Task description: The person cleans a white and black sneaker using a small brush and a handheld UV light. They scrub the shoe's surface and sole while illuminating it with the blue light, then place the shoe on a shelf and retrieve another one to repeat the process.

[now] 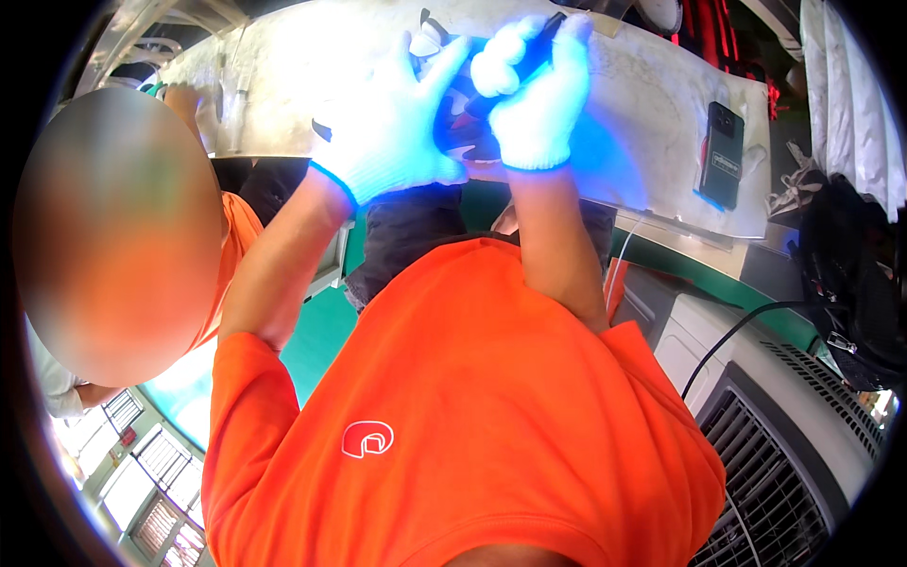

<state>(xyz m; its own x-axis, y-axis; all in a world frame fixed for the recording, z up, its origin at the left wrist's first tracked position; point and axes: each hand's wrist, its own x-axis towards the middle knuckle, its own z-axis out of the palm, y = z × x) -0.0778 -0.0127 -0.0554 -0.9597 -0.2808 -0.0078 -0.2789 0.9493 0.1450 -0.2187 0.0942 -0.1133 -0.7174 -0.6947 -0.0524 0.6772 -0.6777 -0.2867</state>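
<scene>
My left hand (392, 128), in a white knit glove, is spread with its fingers apart at the table's near side. Beside its fingers lie dark, shiny pieces (459, 111), partly covered by the hand; their kind is hard to make out in the glare. My right hand (540, 109), gloved likewise, is closed round a slim black handheld light (540, 55) tilted over these pieces. Strong blue light washes over both gloves. Small dark curved pieces lie near the left hand, one (322, 129) by the wrist and another (433, 26) beyond the fingertips.
The worktable (652, 123) has a pale, stained cover. A dark phone (722, 156) lies at its right end. At the right are a black bag (850, 274) and a grey-white appliance with a grille (770, 463). A person in orange (241, 227) sits close on my left.
</scene>
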